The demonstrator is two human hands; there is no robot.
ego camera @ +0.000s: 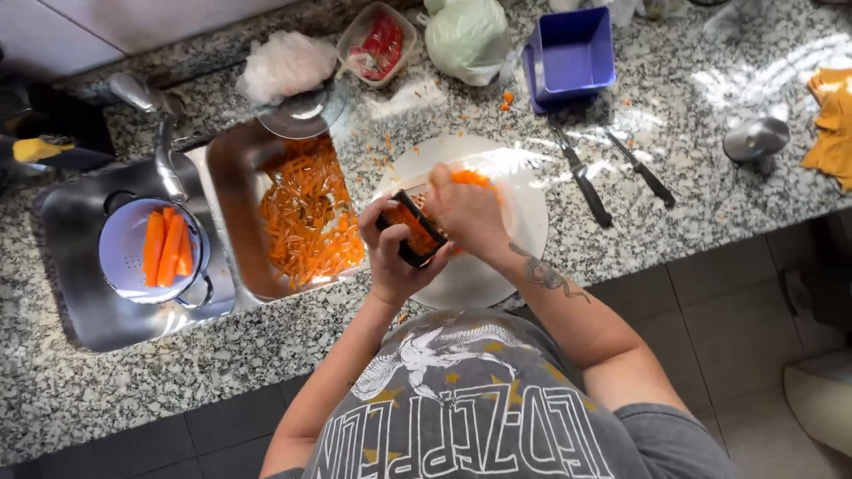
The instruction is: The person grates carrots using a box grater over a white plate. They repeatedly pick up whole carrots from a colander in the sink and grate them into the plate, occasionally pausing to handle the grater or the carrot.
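Observation:
My left hand [390, 257] grips a small black grater [411, 229] coated with orange shreds, held over a round white cutting board [524, 213]. My right hand [466, 213] presses a piece of carrot [469, 178] against the grater; most of that piece is hidden by the fingers. Grated carrot lies on the board under my hands. To the left, a rectangular metal tray [232, 191] holds a heap of grated carrot [309, 217].
A blue-white colander [120, 257] with peeled carrots [169, 247] sits in the sink beside a tap [164, 146]. Two black-handled knives [586, 182] lie right of the board. A blue box [572, 51], bags, a food tub, a metal lid [754, 137] and a yellow cloth [832, 124] crowd the granite counter.

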